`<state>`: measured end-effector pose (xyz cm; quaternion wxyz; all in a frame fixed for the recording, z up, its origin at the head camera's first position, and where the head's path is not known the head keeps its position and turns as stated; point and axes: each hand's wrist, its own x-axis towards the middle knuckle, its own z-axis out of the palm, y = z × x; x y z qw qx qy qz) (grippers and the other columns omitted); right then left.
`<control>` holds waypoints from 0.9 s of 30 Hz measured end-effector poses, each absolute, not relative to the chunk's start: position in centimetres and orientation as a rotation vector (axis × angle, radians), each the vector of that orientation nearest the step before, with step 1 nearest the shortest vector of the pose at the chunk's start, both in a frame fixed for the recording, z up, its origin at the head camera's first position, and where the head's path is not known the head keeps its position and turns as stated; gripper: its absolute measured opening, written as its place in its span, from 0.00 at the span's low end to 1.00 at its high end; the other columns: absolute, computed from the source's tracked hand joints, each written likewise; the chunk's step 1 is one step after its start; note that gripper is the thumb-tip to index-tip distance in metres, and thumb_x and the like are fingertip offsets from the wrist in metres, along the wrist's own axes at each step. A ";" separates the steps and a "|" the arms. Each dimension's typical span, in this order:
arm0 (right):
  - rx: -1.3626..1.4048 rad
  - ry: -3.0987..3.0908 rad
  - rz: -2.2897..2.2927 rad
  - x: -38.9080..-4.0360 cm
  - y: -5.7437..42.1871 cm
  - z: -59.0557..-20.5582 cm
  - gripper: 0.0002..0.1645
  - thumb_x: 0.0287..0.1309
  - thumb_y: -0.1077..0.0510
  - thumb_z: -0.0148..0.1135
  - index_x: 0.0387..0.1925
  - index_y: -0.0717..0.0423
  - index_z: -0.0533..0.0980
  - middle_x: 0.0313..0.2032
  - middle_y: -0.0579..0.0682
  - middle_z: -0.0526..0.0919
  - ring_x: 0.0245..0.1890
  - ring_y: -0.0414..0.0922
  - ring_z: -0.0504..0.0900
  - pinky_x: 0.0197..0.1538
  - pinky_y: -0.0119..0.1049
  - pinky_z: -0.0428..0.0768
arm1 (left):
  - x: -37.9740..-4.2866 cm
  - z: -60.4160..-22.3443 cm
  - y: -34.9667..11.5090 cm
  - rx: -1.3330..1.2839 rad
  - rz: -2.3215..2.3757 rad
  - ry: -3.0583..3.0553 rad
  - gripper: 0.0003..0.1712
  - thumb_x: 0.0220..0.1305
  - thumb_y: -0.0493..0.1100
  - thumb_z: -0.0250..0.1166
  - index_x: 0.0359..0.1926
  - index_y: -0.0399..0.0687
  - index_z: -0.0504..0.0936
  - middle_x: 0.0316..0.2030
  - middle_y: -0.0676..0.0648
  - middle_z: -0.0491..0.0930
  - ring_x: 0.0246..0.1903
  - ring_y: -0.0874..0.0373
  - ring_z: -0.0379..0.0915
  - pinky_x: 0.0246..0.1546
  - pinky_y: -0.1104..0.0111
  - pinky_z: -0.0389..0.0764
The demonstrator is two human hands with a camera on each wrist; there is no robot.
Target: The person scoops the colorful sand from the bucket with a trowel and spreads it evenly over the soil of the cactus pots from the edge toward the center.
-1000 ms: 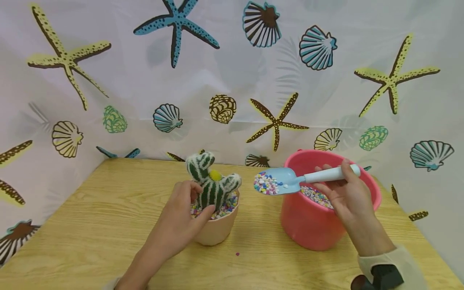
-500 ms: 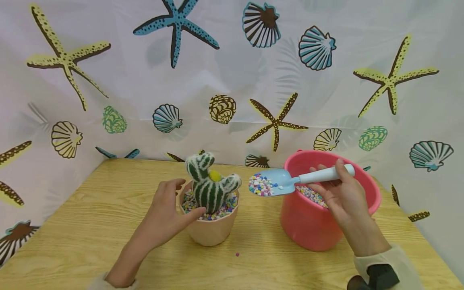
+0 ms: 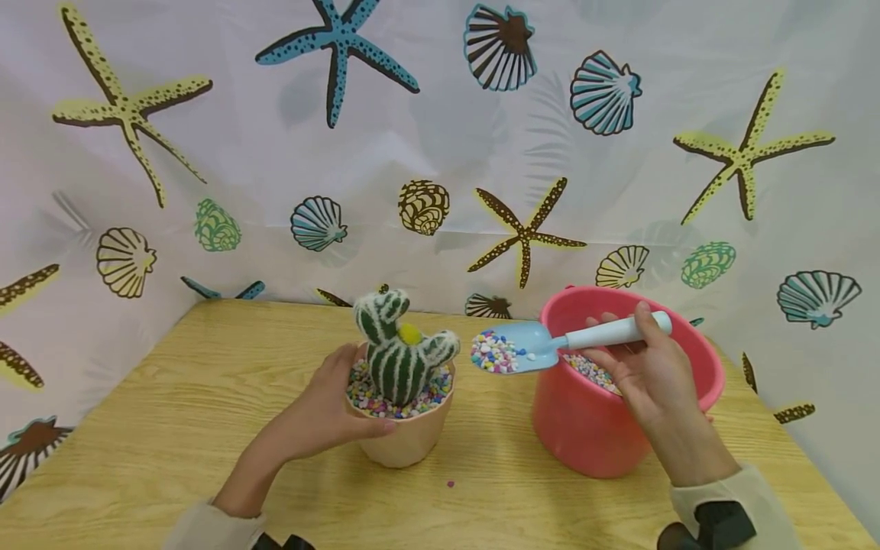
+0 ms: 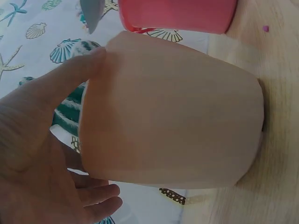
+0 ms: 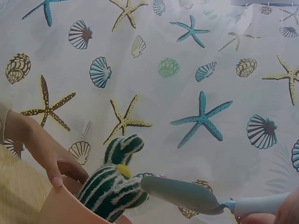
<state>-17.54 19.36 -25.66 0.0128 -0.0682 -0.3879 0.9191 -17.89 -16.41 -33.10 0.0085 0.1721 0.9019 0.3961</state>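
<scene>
A knitted green-and-white cactus [image 3: 399, 367] with a yellow ball on it stands among colored pebbles [image 3: 422, 399] in a peach flowerpot [image 3: 406, 443]. My left hand [image 3: 323, 405] grips the pot's rim from the left, thumb at the front; its other fingers are partly hidden behind the pot in the head view. In my right hand [image 3: 656, 374] is the white handle of a light blue garden trowel [image 3: 543, 344], held level with colored pebbles in its scoop. The trowel's tip is just right of the cactus, apart from it.
A pink bucket [image 3: 584, 428] with more pebbles inside stands on the wooden table [image 3: 495, 504] beneath my right hand. One small dark pink pebble [image 3: 450, 483] lies on the tabletop. Behind hangs a white curtain [image 3: 440, 137] printed with shells and starfish.
My left hand has let go of the cactus, drawn back to the left, and taken hold of the pot's rim. The trowel has shifted slightly left, then stayed put.
</scene>
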 end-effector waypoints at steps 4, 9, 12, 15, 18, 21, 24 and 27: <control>-0.198 -1.189 2.886 -17.5 19.5 -25.5 0.28 0.64 0.49 0.55 0.61 0.42 0.56 0.58 0.52 0.61 0.58 0.49 0.68 0.54 0.52 0.71 | -17.9 -33.2 -16.4 0.488 1.120 2.831 0.67 0.50 0.64 0.70 0.74 0.37 0.40 0.71 0.27 0.41 0.69 0.28 0.42 0.61 0.36 0.58; -0.158 -1.125 2.914 -17.6 19.9 -25.1 0.28 0.64 0.51 0.55 0.61 0.43 0.56 0.55 0.53 0.62 0.55 0.49 0.70 0.53 0.54 0.71 | -17.0 -33.2 -14.8 0.381 0.966 3.025 0.66 0.50 0.72 0.65 0.74 0.36 0.43 0.68 0.26 0.52 0.64 0.29 0.57 0.56 0.40 0.68; -0.164 -1.087 2.924 -17.7 20.0 -25.0 0.27 0.64 0.51 0.55 0.60 0.43 0.56 0.54 0.52 0.63 0.54 0.49 0.69 0.53 0.56 0.70 | -16.1 -33.2 -13.1 0.246 0.855 3.177 0.66 0.49 0.76 0.61 0.71 0.31 0.49 0.63 0.26 0.61 0.59 0.32 0.65 0.50 0.43 0.73; -0.184 -1.106 2.916 -17.8 19.9 -25.0 0.25 0.65 0.51 0.53 0.59 0.42 0.56 0.54 0.51 0.62 0.58 0.47 0.66 0.54 0.55 0.69 | -15.3 -33.2 -12.1 0.106 0.760 3.254 0.67 0.48 0.78 0.59 0.67 0.24 0.55 0.59 0.26 0.66 0.55 0.33 0.68 0.46 0.43 0.75; -0.193 -1.134 2.899 -17.8 19.7 -25.0 0.23 0.66 0.50 0.52 0.58 0.42 0.57 0.54 0.50 0.61 0.60 0.46 0.62 0.54 0.54 0.69 | -15.1 -32.8 -12.2 0.073 0.766 3.238 0.66 0.48 0.77 0.61 0.65 0.23 0.57 0.58 0.26 0.66 0.55 0.33 0.68 0.47 0.42 0.74; -0.184 -1.130 2.902 -17.8 19.6 -25.0 0.23 0.66 0.50 0.52 0.58 0.43 0.57 0.55 0.50 0.61 0.60 0.46 0.61 0.53 0.54 0.69 | -15.5 -32.6 -13.1 0.153 0.874 3.155 0.64 0.49 0.72 0.65 0.67 0.25 0.55 0.60 0.25 0.63 0.57 0.31 0.65 0.51 0.41 0.72; -0.186 -1.144 2.899 -17.8 19.3 -25.0 0.24 0.65 0.50 0.52 0.59 0.43 0.57 0.55 0.50 0.61 0.60 0.47 0.63 0.54 0.54 0.69 | -16.3 -32.7 -14.3 0.274 1.037 3.007 0.64 0.50 0.67 0.69 0.71 0.30 0.48 0.65 0.24 0.55 0.63 0.29 0.57 0.57 0.40 0.66; -0.183 -1.152 2.901 -17.7 19.3 -24.9 0.24 0.66 0.50 0.52 0.59 0.42 0.57 0.55 0.50 0.61 0.60 0.47 0.62 0.55 0.53 0.69 | -17.1 -32.8 -15.0 0.369 1.126 2.887 0.64 0.51 0.64 0.70 0.73 0.35 0.44 0.68 0.25 0.48 0.66 0.28 0.50 0.60 0.39 0.64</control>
